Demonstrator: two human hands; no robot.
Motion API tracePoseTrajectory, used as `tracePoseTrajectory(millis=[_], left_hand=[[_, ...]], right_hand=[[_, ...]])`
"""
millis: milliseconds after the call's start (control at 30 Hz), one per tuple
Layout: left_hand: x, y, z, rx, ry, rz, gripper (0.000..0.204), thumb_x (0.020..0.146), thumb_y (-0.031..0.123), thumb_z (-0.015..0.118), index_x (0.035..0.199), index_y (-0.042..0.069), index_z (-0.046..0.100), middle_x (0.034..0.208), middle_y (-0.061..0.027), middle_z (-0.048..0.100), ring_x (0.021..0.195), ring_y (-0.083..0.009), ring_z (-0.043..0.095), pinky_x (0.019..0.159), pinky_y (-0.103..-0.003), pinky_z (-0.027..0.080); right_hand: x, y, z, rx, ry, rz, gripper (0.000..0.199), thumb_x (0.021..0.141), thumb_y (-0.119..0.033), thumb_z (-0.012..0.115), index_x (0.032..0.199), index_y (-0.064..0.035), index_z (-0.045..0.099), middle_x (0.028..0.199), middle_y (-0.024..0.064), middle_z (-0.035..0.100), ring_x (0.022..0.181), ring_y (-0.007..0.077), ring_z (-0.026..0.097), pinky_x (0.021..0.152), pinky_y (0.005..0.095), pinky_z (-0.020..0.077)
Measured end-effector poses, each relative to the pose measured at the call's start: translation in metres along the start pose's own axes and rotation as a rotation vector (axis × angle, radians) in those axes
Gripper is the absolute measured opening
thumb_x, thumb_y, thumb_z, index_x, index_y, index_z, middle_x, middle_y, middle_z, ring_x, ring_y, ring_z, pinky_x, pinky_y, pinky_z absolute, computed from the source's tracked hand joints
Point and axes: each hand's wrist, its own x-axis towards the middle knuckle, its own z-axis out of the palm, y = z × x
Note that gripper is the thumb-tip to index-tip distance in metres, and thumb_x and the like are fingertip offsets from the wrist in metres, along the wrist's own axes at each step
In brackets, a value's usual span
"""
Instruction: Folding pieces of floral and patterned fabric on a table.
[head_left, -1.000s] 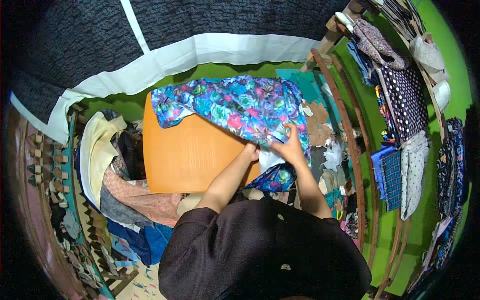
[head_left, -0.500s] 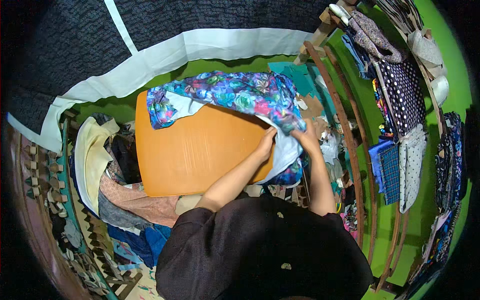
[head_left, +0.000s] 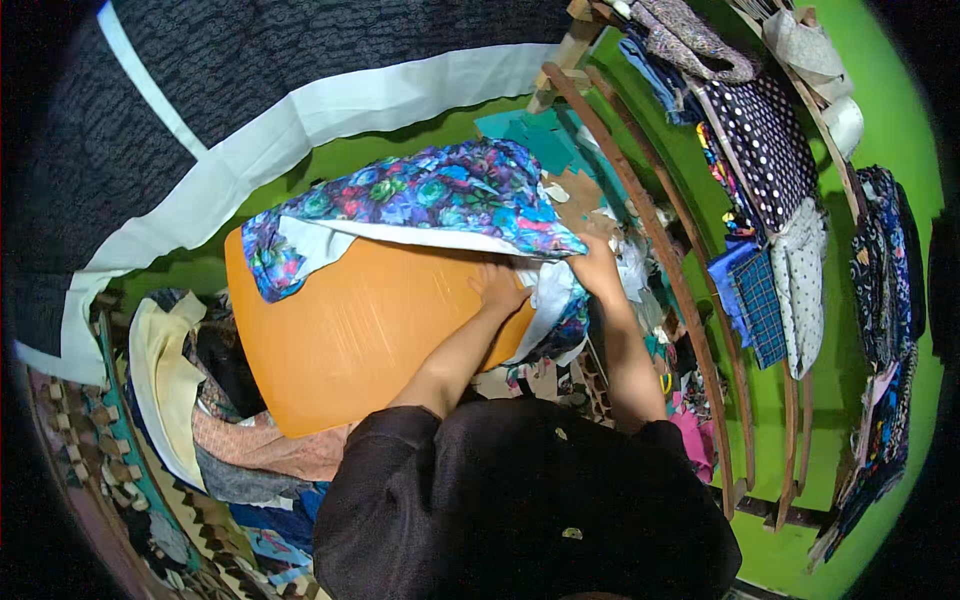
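A blue, purple and pink floral fabric (head_left: 430, 195) with a white underside lies along the far side of an orange tabletop (head_left: 350, 320) and drapes over its right end. My left hand (head_left: 500, 290) rests on the tabletop near that end, fingers spread, beside the fabric's white underside. At the right end my right hand (head_left: 595, 265) is closed on the fabric's edge; its fingertips are partly hidden by the cloth.
A curved wooden rack (head_left: 660, 240) with hanging cloths (head_left: 765, 150) stands at the right by a green wall. Folded cream fabric (head_left: 165, 350) and a peach cloth (head_left: 260, 440) lie left of the tabletop. A dark curtain with a white band (head_left: 350, 110) hangs at the far side.
My left hand has let go of the fabric and opened flat on the tabletop. My right hand keeps hold of the edge. The whole view has turned somewhat.
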Motion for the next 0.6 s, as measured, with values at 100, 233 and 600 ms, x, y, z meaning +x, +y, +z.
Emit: tracePoseTrajectory(millis=[100,233,600], left_hand=[[0.005,0.009,0.025,-0.002,0.018,0.045,0.078,0.064,0.043,0.065,0.126,0.01,0.031,0.138,-0.0156,0.006,0.128,-0.032,0.003,0.092,-0.064,0.01],[0.046,0.01,0.093,-0.26,0.202,0.288,0.061,0.073,0.035,0.057,0.125,0.011,0.035,0.13,-0.0181,0.03,0.121,-0.0328,0.025,0.098,-0.047,0.022],[0.028,-0.037,0.017,-1.948,-0.702,0.242,0.052,0.082,0.041,0.042,0.123,0.009,0.036,0.123,-0.0117,0.041,0.111,-0.0281,0.041,0.092,-0.043,0.034]], right_hand=[[-0.009,0.008,-0.001,0.027,0.09,0.012,0.027,0.067,-0.006,0.055,0.093,0.0013,0.058,0.078,0.0137,0.061,0.072,0.0204,0.058,0.065,0.0287,0.043],[-0.038,-0.03,0.032,0.226,-0.081,-0.012,0.03,0.066,-0.001,0.052,0.096,0.0006,0.056,0.08,0.0073,0.06,0.076,0.0124,0.055,0.069,0.0255,0.0433],[-0.068,-0.04,0.033,0.233,0.09,0.022,0.035,0.066,-0.003,0.051,0.1,0.0009,0.054,0.083,0.0202,0.059,0.075,0.0287,0.059,0.066,0.0322,0.0437]])
